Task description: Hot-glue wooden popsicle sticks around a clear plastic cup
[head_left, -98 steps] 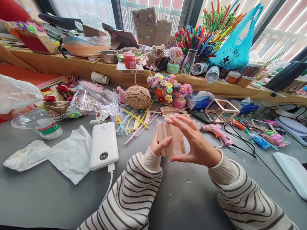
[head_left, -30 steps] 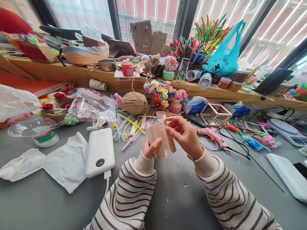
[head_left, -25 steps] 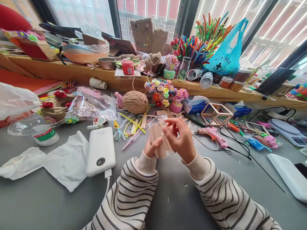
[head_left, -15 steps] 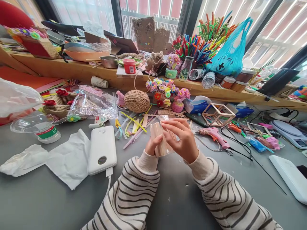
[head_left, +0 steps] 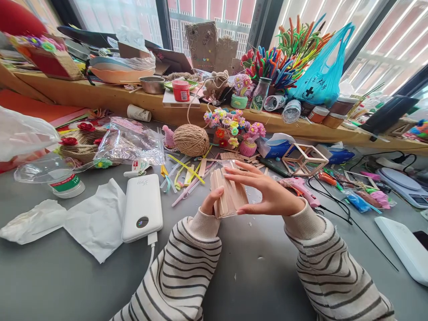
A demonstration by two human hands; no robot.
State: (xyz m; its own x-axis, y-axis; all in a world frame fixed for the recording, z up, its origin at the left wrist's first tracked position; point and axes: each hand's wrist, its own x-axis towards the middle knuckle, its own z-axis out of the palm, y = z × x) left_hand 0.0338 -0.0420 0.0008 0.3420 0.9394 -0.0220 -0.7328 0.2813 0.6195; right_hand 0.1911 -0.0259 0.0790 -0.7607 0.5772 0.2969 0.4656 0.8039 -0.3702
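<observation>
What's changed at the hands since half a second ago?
The right hand has opened out, its wrist shifting rightward and its thumb dropping toward the lower edge of the wooden sticks. The left hand still holds them; the power bank and twine ball stayed put.

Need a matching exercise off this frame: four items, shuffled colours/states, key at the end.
Things
1. row of wooden craft sticks
2. twine ball
3. glue gun
4. power bank with round display

Colours and states
A. pink, lying behind the right hand
B. white, with a cable plugged in
C. in the grip of the left hand
D. brown, wound into a rounded shape

Right pairs: 1-C, 2-D, 3-A, 4-B
</observation>
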